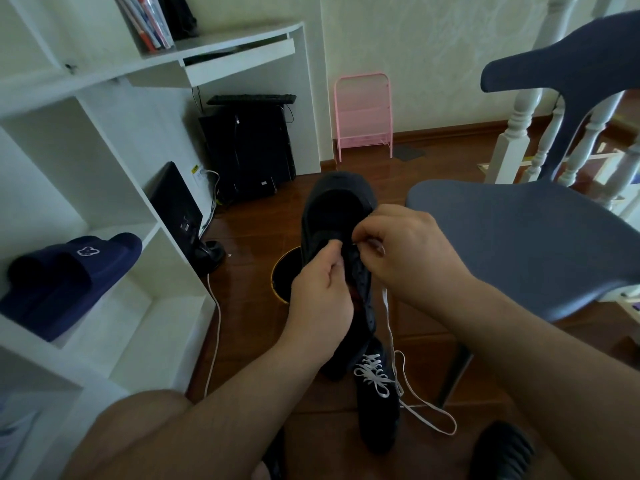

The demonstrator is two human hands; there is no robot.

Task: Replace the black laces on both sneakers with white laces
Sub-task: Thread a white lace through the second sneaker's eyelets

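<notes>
I hold a black sneaker (337, 206) up in the air, toe pointing away. My left hand (320, 292) grips its left side by the eyelets. My right hand (405, 251) pinches the tip of a white lace (391, 327) at the eyelets on the sneaker's right side; the lace hangs down and loops onto the floor. A second black sneaker (377, 410) lies on the floor below, laced with a white lace tied in a bow (374, 374).
A grey chair (533, 237) stands close on the right. White shelving (114, 237) with navy slippers (65, 282) fills the left. A round bin (282, 271) sits on the wooden floor behind the held sneaker. A white cable (216, 334) runs along the floor.
</notes>
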